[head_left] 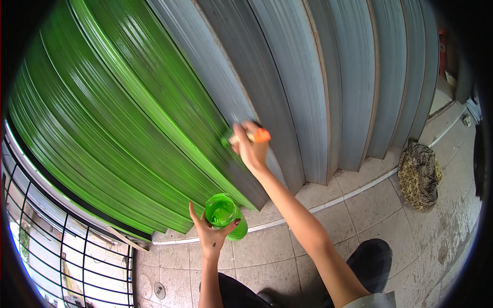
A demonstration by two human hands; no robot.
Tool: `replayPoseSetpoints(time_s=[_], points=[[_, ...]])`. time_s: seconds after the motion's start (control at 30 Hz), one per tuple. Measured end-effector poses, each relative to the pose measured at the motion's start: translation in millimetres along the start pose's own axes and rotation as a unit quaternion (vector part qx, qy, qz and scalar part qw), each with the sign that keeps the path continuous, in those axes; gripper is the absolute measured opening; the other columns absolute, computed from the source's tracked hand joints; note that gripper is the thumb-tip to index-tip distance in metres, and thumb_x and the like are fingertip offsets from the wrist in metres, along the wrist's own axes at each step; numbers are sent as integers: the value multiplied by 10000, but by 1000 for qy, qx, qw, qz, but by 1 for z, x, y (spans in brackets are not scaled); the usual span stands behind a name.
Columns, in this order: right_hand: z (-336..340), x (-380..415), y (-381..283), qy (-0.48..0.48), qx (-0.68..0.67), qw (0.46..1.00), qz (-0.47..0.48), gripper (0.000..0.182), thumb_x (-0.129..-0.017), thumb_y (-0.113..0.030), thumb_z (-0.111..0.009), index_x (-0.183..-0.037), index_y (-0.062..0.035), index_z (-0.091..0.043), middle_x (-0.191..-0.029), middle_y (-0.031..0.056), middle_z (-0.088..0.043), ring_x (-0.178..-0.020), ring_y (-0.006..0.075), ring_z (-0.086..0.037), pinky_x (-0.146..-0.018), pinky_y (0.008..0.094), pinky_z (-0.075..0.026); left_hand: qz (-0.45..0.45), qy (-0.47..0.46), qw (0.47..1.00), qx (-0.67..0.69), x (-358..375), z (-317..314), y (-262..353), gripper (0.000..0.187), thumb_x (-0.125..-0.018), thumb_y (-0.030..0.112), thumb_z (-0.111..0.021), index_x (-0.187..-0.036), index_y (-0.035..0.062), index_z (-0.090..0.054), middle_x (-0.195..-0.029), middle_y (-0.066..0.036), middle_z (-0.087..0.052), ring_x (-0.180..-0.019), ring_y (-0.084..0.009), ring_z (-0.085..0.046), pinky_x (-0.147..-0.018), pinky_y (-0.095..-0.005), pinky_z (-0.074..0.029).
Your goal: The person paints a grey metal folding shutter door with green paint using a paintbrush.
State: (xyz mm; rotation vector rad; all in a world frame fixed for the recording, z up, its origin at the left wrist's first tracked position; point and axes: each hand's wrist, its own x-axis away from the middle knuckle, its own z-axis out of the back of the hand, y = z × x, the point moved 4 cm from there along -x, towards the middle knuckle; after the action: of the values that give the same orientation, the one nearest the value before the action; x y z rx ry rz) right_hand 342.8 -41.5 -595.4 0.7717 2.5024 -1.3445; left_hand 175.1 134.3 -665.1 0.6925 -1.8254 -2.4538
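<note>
My right hand is closed around a paintbrush with an orange handle end. Its green bristles, blurred by motion, are against the folding metal door where green paint meets bare grey. Lower down, my left hand grips a container of green paint, thumb and fingers around its side. The container is tilted so that its open mouth faces me, and wet green paint coats the inside. Glossy green covers the door's left panels; the right ones are grey with rusty edges.
A patterned cloth mat lies on the tiled floor at right. Black metal bars stand at lower left. A round floor drain is near them. A raised threshold strip runs below the door. My knees show at the bottom.
</note>
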Motion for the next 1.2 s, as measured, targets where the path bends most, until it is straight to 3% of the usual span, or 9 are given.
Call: replayPoseSetpoints(time_s=[0.13,0.23,0.3,0.47,0.57,0.67,0.8,0.9,1.2], points=[[-36,-33,-50,-21,-113,991,70,263,-891,-230,-610,-726,-32,-558,-586,21,-565,-469,68,-524,-409,221,-418,5,0,1000,-6,-1,0,1,1267,-536,-9,-863,-1441,52,22,-1227,-245,-449,-1072,-289,-547,-921,-381,-480],[-15,-15,-19,-9,-145,987,65,293,-887,-254,-615,-702,-39,-539,-593,28,-572,-440,73,-489,-403,214,-360,-10,8,999,-40,-2,2,-2,1272,-535,8,-870,-1441,50,21,-1237,-246,-437,-1079,-292,-541,-931,-388,-473],[11,13,31,-31,-94,994,55,259,-893,-227,-619,-730,-36,-554,-587,5,-556,-466,47,-485,-402,205,-359,-3,4,1000,-24,-1,2,-2,1279,-531,23,-877,-1441,49,21,-1241,-246,-433,-1084,-295,-538,-938,-392,-465],[87,86,115,18,43,999,6,258,-897,-244,-609,-738,-47,-560,-544,16,-570,-439,59,-497,-400,219,-361,8,-2,1000,-2,0,-1,5,1287,-525,42,-885,-1440,47,20,-1238,-248,-434,-1087,-297,-537,-946,-398,-457],[95,80,125,53,166,980,-96,283,-896,-281,-609,-732,-54,-562,-540,19,-587,-438,71,-511,-396,232,-369,-2,-4,1000,-9,-1,-2,7,1279,-531,36,-880,-1440,48,20,-1229,-249,-444,-1079,-294,-544,-930,-392,-471],[36,30,47,7,-14,995,-94,289,-877,-273,-627,-704,-53,-555,-541,26,-573,-431,71,-502,-380,240,-376,-8,-10,1000,-8,0,0,4,1268,-541,27,-873,-1440,49,21,-1222,-246,-455,-1066,-290,-554,-912,-386,-483],[-35,-28,-53,-8,-96,994,43,264,-880,-226,-616,-722,-20,-561,-552,38,-573,-432,88,-527,-384,239,-408,-9,-15,1000,1,-1,-1,-1,1250,-556,-2,-855,-1441,52,27,-1219,-242,-462,-1055,-286,-561,-900,-380,-491],[-52,-41,-63,-17,-198,974,110,259,-887,-219,-611,-732,-18,-559,-564,35,-578,-448,75,-528,-392,233,-405,-3,-18,1000,12,0,-4,5,1242,-563,-21,-843,-1441,57,31,-1219,-237,-464,-1053,-284,-562,-898,-381,-494],[63,60,88,20,28,998,53,264,-890,-230,-618,-719,-41,-552,-560,25,-585,-459,60,-518,-409,225,-377,6,-22,1000,19,3,-2,10,1244,-563,-12,-848,-1443,68,28,-1203,-227,-482,-1067,-284,-555,-903,-386,-489]])
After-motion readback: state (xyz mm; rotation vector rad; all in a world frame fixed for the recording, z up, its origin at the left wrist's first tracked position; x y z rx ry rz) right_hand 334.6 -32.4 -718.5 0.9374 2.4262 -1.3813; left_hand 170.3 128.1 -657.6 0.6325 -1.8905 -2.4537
